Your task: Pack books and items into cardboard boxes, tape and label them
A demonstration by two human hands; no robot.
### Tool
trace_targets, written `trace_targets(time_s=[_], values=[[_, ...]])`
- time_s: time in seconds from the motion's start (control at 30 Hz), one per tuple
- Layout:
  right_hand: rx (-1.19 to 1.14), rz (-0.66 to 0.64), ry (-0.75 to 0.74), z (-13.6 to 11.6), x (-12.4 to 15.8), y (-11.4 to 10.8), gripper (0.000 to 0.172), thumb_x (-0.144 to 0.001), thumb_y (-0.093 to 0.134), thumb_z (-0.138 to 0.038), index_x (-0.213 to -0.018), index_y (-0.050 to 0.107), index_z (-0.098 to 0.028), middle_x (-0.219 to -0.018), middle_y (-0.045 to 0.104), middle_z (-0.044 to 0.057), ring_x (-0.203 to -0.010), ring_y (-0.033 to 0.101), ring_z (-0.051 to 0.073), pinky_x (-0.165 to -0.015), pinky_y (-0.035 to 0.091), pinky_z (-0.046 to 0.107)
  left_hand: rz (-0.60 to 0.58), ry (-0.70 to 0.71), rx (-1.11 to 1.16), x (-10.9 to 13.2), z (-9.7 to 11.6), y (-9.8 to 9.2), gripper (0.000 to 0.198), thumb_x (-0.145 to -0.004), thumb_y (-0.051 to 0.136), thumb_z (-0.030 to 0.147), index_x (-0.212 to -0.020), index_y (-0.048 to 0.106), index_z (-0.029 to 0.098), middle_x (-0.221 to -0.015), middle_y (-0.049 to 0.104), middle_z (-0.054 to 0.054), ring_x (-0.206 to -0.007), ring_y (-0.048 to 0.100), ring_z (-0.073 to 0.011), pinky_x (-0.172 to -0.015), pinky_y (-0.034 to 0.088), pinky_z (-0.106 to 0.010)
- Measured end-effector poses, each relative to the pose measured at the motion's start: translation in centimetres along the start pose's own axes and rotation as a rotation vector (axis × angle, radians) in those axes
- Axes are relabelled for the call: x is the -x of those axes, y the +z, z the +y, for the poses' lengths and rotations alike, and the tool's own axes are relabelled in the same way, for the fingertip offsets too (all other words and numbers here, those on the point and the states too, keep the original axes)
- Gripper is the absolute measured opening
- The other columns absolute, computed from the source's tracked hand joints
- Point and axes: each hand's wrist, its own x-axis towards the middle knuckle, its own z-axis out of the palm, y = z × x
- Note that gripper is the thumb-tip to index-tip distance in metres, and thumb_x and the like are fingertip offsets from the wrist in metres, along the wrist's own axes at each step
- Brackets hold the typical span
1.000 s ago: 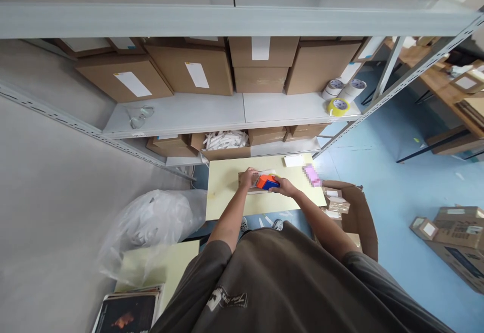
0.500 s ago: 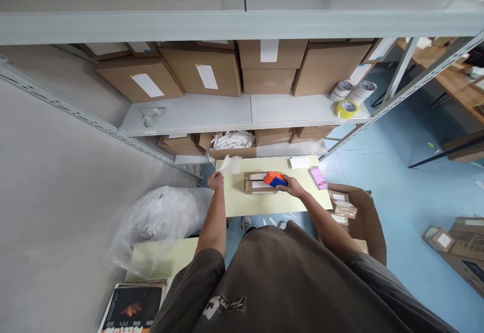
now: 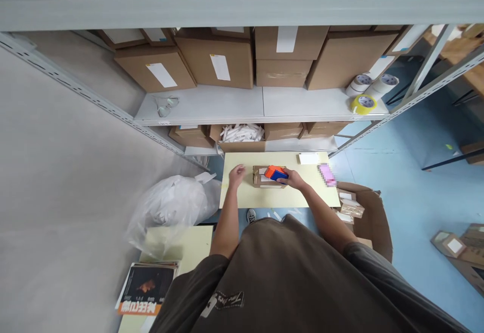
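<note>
My right hand (image 3: 295, 178) is closed around an orange-and-blue hand-held device (image 3: 276, 173), whose exact kind I cannot make out. The device is over the right part of a small brown cardboard box (image 3: 258, 177) and hides part of its top. White labels show on the box, which lies on the pale yellow table (image 3: 242, 199). To the left of the box, my left hand (image 3: 237, 174) is over the table, empty, with its fingers loosely apart. A white strip of paper (image 3: 205, 177) is at the top of the clear plastic bag (image 3: 176, 199), away from the hand.
A pink item (image 3: 327, 175), blurred out, and white slips (image 3: 308, 158) are on the table's right side. Beyond it stands a metal shelf (image 3: 227, 106) with cartons and tape rolls (image 3: 363, 104). An open carton (image 3: 372, 217) holds small boxes at right. Magazines (image 3: 145, 287) lie at lower left.
My left hand has let go of the white paper, which is now by the plastic bag, and is back over the table. My right hand still holds the device over the box. The view has shifted.
</note>
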Motion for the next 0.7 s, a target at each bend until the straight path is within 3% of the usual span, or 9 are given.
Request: trace_targets(time_s=[0.1,0.2,0.4,0.57,0.7], values=[[-0.028,-0.016,-0.029,-0.3,0.0,-0.3,0.047,-0.085,0.078,-0.060,-0.115,0.073,-0.024,-0.093,0.074,0.003,-0.082,0.068,0.024,-0.077,0.051,0.032,-0.326,0.069,0.218,0.2,2.4,4.7,0.046,-0.094,0.075,0.047,-0.126,0.080,0.015,-0.125,0.080,-0.016,-0.115,0.074,-0.0274,-0.099,0.059,-0.037],[-0.062,-0.017,-0.067,-0.7,0.2,-0.6,0.048,-0.085,0.076,-0.062,-0.112,0.073,-0.024,-0.096,0.074,0.003,-0.084,0.068,0.023,-0.079,0.052,0.033,-0.472,0.078,0.315,0.6,3.3,6.6,0.049,-0.092,0.076,0.053,-0.120,0.083,0.013,-0.119,0.082,-0.016,-0.112,0.075,-0.0293,-0.099,0.060,-0.040],[-0.041,-0.014,-0.056,-1.1,0.6,-1.1,0.046,-0.086,0.076,-0.065,-0.108,0.073,-0.024,-0.100,0.075,0.003,-0.085,0.069,0.023,-0.079,0.052,0.033,-0.331,0.109,0.275,0.7,2.7,6.9,0.040,-0.088,0.079,0.052,-0.100,0.086,0.015,-0.106,0.084,-0.014,-0.102,0.076,-0.0299,-0.094,0.061,-0.041],[0.033,0.038,0.002,-1.6,0.6,-1.0,0.049,-0.091,0.071,-0.067,-0.114,0.074,-0.023,-0.096,0.078,0.005,-0.085,0.071,0.024,-0.077,0.050,0.031,-0.242,0.132,0.208,0.7,2.9,8.0,0.034,-0.092,0.070,0.047,-0.093,0.085,0.016,-0.095,0.083,-0.011,-0.091,0.076,-0.0267,-0.088,0.060,-0.037],[0.118,0.061,0.055,-2.3,-0.1,-1.1,0.048,-0.090,0.072,-0.070,-0.107,0.075,-0.025,-0.090,0.078,0.006,-0.081,0.070,0.024,-0.071,0.046,0.029,-0.149,0.100,0.078,1.3,3.1,9.0,0.032,-0.094,0.063,0.041,-0.082,0.082,0.018,-0.081,0.079,-0.007,-0.081,0.073,-0.0237,-0.081,0.058,-0.033]])
